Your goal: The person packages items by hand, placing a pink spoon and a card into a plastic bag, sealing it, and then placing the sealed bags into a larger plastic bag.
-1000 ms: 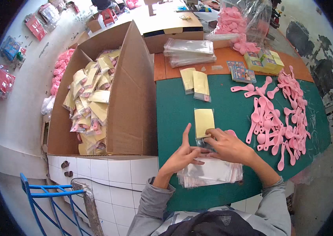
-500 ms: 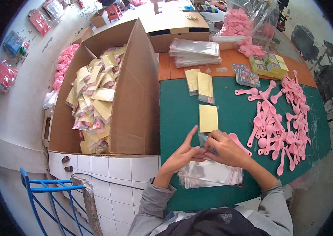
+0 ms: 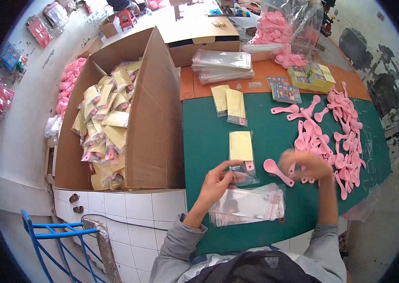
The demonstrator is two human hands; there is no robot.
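Note:
A clear plastic bag (image 3: 245, 178) with a yellow card (image 3: 241, 145) and a pink spoon end (image 3: 249, 166) lies on the green table. My left hand (image 3: 216, 185) grips its left side near the lower end, index finger and thumb on the plastic. Smeared by motion, my right hand (image 3: 305, 164) hovers over the near-left part of the pile of pink spoons (image 3: 348, 111). One single spoon (image 3: 278, 172) rests just left of it. Just below my left hand is a stack of flat clear bags (image 3: 246, 206).
Two filled bags (image 3: 236, 106) lie farther up the table. Behind them are stacked clear sleeves (image 3: 223, 63), printed cards (image 3: 285, 90) and card bundles (image 3: 311, 78). A large carton (image 3: 157, 118) with many filled bags stands left. A blue metal frame (image 3: 58, 231) is at lower left.
My right hand has left the bag and moved right to the spoons. The left hand stays at the bag, its index finger now laid across the plastic. The view has shifted slightly.

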